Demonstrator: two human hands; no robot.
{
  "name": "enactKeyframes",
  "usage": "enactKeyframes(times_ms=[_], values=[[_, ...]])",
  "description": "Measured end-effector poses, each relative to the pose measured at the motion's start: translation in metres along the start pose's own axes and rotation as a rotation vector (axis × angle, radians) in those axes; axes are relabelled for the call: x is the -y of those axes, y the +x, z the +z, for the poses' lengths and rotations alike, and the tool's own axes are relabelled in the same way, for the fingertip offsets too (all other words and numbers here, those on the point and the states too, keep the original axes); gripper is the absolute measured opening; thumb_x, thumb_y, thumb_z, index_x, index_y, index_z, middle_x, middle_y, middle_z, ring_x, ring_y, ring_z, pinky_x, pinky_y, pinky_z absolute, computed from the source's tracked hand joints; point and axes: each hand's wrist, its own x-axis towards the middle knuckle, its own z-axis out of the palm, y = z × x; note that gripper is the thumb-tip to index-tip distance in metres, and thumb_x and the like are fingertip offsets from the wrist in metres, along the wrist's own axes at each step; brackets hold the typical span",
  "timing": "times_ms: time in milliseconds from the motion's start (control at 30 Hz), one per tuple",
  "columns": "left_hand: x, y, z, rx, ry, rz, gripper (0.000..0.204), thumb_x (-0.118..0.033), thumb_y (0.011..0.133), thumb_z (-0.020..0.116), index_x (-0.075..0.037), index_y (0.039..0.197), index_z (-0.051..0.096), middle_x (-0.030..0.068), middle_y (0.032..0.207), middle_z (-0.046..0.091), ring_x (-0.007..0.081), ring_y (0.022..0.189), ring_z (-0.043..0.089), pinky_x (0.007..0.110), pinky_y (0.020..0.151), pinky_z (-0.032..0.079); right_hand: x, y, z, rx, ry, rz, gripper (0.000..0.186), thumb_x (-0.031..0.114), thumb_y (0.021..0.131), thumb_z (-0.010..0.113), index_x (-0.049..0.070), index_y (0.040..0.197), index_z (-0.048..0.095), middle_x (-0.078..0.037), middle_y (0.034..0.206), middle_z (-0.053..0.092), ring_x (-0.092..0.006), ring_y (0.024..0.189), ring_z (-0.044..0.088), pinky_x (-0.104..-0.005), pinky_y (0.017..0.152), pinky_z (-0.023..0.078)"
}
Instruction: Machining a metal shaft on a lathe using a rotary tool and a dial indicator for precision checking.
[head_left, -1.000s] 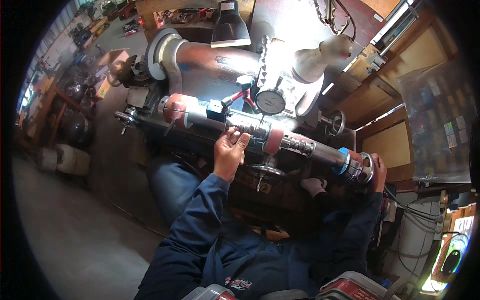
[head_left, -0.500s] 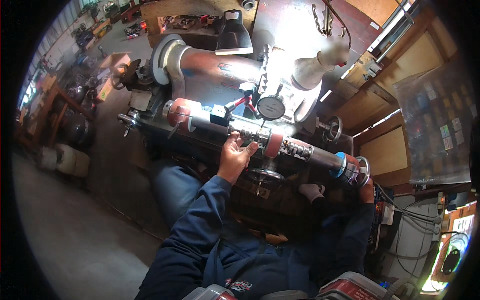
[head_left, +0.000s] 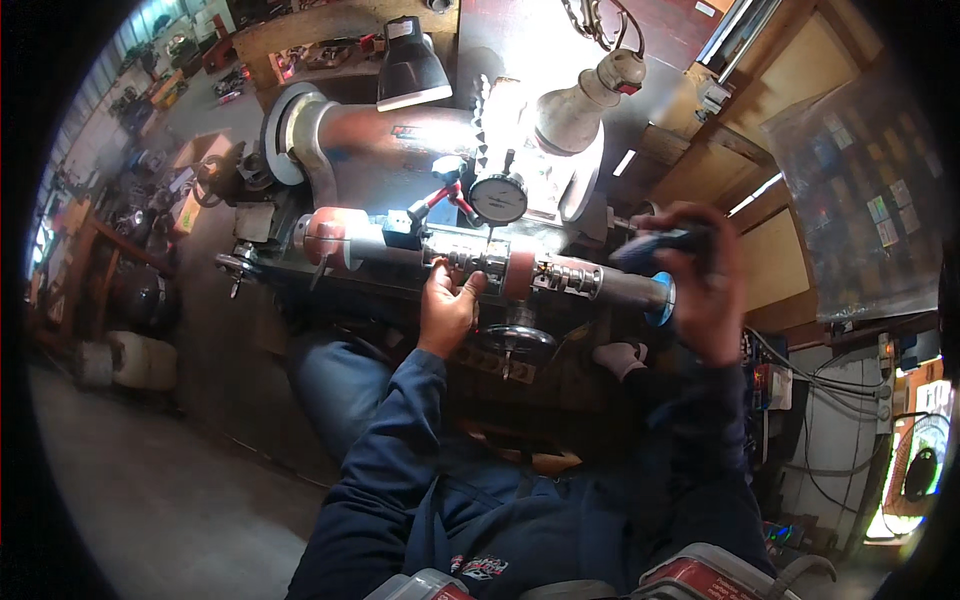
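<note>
Below the dial indicator (head_left: 498, 199), my left fingers (head_left: 436, 285) alone now grasp the camshaft (head_left: 465, 253). Right of it, my blurred right fingers (head_left: 725, 245) have left the end handwheel; I can't tell their grip.

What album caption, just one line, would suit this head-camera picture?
Left hand at a lobed metal shaft below a dial gauge; right hand, blurred, near a blue ring.
</note>
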Motion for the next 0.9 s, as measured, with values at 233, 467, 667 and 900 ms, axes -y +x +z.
enactKeyframes(times_ms=[233,467,667,900], values=[[-0.002,0.001,-0.001,-0.003,0.002,-0.013,0.028,-0.006,0.096,0.064,-0.001,0.118,0.048,0.0053,0.096,0.067,0.0033,0.048,0.047,0.022,0.040,0.036,-0.041,0.024,0.053,0.230,-0.300,0.042,0.041,0.008,0.092,0.065,0.002,0.130,0.050,-0.013,0.109,0.065,-0.0255,0.101,0.064,-0.0361,0.093,0.048],[0.009,0.009,0.000,-0.062,0.105,-0.011,0.031,-0.002,0.092,0.068,-0.003,0.118,0.051,0.0066,0.097,0.069,0.0055,0.049,0.051,0.023,0.042,0.038,-0.049,0.022,0.053,0.292,-0.463,-0.009,0.055,0.016,0.093,0.065,0.003,0.140,0.040,-0.018,0.108,0.064,-0.0337,0.100,0.063,-0.0382,0.093,0.047],[0.018,0.014,0.003,-0.135,0.186,0.211,0.025,-0.004,0.092,0.069,-0.003,0.112,0.055,0.0023,0.086,0.067,0.0043,0.047,0.050,0.023,0.041,0.036,-0.041,0.019,0.055,0.213,-0.375,0.016,0.060,0.004,0.090,0.066,0.004,0.141,0.035,-0.018,0.110,0.063,-0.0336,0.100,0.063,-0.0389,0.092,0.048],[0.017,0.011,-0.002,-0.118,0.239,0.112,0.025,-0.008,0.094,0.069,-0.004,0.114,0.055,0.0004,0.083,0.065,0.0036,0.048,0.049,0.023,0.041,0.036,-0.047,0.013,0.063,0.259,-0.369,0.119,0.060,-0.007,0.086,0.064,0.007,0.137,0.035,-0.015,0.106,0.063,-0.0321,0.099,0.065,-0.0371,0.090,0.048]])
